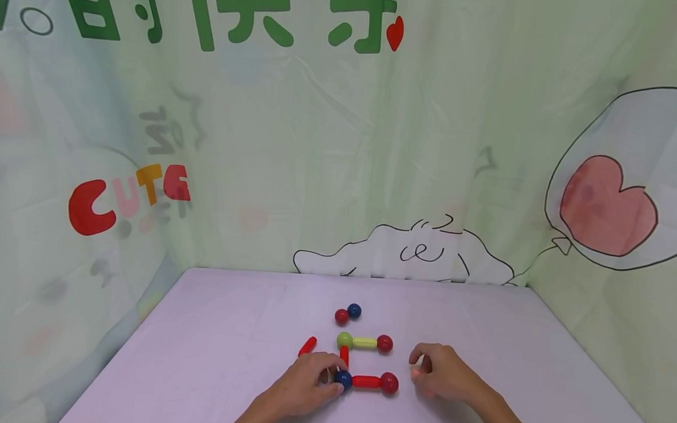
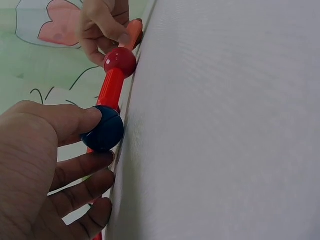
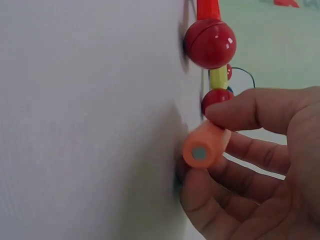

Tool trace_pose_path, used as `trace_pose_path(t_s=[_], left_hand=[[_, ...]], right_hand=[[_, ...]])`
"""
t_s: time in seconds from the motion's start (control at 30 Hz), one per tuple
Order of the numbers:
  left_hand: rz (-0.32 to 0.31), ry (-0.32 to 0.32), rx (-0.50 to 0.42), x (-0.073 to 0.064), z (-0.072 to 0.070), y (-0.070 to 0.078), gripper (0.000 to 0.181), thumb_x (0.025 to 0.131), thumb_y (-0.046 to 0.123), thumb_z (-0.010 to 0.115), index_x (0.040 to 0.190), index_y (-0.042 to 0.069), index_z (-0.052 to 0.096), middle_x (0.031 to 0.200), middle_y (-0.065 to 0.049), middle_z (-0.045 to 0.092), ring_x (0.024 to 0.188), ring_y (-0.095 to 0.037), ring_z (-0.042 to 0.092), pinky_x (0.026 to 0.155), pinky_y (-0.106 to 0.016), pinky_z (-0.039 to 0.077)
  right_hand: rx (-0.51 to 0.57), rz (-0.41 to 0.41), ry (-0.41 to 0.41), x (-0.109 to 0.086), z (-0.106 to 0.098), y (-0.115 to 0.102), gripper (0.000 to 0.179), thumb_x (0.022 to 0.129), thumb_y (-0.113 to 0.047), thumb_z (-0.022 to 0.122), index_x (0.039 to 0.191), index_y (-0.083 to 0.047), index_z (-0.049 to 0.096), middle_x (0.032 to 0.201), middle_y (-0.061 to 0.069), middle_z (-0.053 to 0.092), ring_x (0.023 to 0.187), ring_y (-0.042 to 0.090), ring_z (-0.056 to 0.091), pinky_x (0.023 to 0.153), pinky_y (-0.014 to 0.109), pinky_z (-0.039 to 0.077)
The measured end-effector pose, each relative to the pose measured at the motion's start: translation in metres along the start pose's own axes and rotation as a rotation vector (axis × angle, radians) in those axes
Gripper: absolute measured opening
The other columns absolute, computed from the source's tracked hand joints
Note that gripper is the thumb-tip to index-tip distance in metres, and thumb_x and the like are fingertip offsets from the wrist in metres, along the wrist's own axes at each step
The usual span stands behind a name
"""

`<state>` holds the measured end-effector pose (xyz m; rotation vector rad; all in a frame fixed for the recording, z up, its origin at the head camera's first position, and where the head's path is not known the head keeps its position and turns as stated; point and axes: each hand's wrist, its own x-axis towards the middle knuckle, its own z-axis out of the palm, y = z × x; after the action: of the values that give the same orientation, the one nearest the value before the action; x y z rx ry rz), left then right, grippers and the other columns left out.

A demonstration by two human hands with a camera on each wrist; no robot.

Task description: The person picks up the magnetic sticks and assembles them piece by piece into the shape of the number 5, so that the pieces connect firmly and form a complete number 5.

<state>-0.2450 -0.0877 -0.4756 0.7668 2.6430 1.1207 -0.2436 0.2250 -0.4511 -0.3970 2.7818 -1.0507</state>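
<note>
My left hand [image 1: 304, 384] holds a blue ball [image 2: 104, 131] between its thumb and fingers at the near left corner of a joined figure. From that ball a red rod [image 1: 366, 382] runs right to a red ball [image 1: 389, 383], and another red rod [image 1: 344, 356] runs back to a green ball [image 1: 344, 340]. A yellow rod [image 1: 364, 342] links the green ball to a second red ball [image 1: 385, 344]. To the right of the figure, my right hand [image 1: 447, 372] pinches an orange rod [image 3: 212, 137] with a grey disc at its end.
Behind the figure, a loose red ball [image 1: 341, 316] and a blue ball [image 1: 354, 310] lie side by side on the pale table [image 1: 228, 313]. A separate red rod [image 1: 308, 345] lies just beyond my left hand. A printed curtain [image 1: 251, 140] hangs around the table.
</note>
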Motion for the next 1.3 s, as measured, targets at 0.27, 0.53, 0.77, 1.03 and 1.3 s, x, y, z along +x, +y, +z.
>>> trace_pose_path(t_s=[0.27, 0.53, 0.77, 1.03, 1.3], left_hand=[[0.003, -0.004, -0.002, 0.001, 0.0, -0.001, 0.026, 0.089, 0.022, 0.078, 0.114, 0.027, 0.071, 0.086, 0.015, 0.058, 0.08, -0.006, 0.052, 0.069, -0.022, 0.047], [-0.005, -0.002, 0.008, 0.002, 0.002, -0.001, 0.027, 0.09, 0.024, 0.078, 0.116, 0.027, 0.071, 0.087, 0.016, 0.059, 0.08, -0.005, 0.053, 0.07, -0.021, 0.048], [-0.015, -0.002, -0.002, 0.002, 0.001, 0.0, 0.028, 0.089, 0.023, 0.079, 0.116, 0.026, 0.071, 0.087, 0.015, 0.058, 0.08, -0.006, 0.053, 0.07, -0.021, 0.048], [-0.003, 0.003, 0.002, 0.0, 0.0, 0.0, 0.027, 0.09, 0.022, 0.078, 0.115, 0.026, 0.071, 0.087, 0.015, 0.058, 0.079, -0.005, 0.053, 0.069, -0.021, 0.048], [-0.009, 0.005, 0.008, 0.0, 0.0, 0.001, 0.028, 0.09, 0.023, 0.078, 0.117, 0.025, 0.071, 0.087, 0.015, 0.057, 0.08, -0.005, 0.052, 0.07, -0.021, 0.048]], right_hand=[[0.134, -0.002, -0.153, -0.007, 0.006, -0.014, 0.032, 0.084, -0.013, 0.078, 0.112, -0.005, 0.064, 0.068, 0.006, 0.062, 0.059, 0.021, 0.059, 0.056, 0.029, 0.049], [0.216, 0.094, -0.185, -0.01, 0.018, -0.026, 0.057, 0.078, -0.014, 0.084, 0.128, -0.004, 0.059, 0.074, 0.008, 0.064, 0.063, 0.022, 0.062, 0.063, 0.032, 0.053], [0.234, 0.139, -0.187, -0.011, 0.024, -0.034, 0.056, 0.081, -0.016, 0.083, 0.13, -0.005, 0.058, 0.075, 0.009, 0.062, 0.063, 0.021, 0.062, 0.064, 0.032, 0.052], [0.258, 0.214, -0.163, -0.009, 0.032, -0.038, 0.054, 0.084, -0.02, 0.082, 0.128, -0.004, 0.056, 0.076, 0.009, 0.063, 0.06, 0.021, 0.064, 0.062, 0.031, 0.056], [0.278, 0.296, -0.152, -0.007, 0.036, -0.04, 0.053, 0.085, -0.019, 0.082, 0.127, -0.004, 0.054, 0.076, 0.01, 0.065, 0.058, 0.021, 0.065, 0.061, 0.029, 0.057]])
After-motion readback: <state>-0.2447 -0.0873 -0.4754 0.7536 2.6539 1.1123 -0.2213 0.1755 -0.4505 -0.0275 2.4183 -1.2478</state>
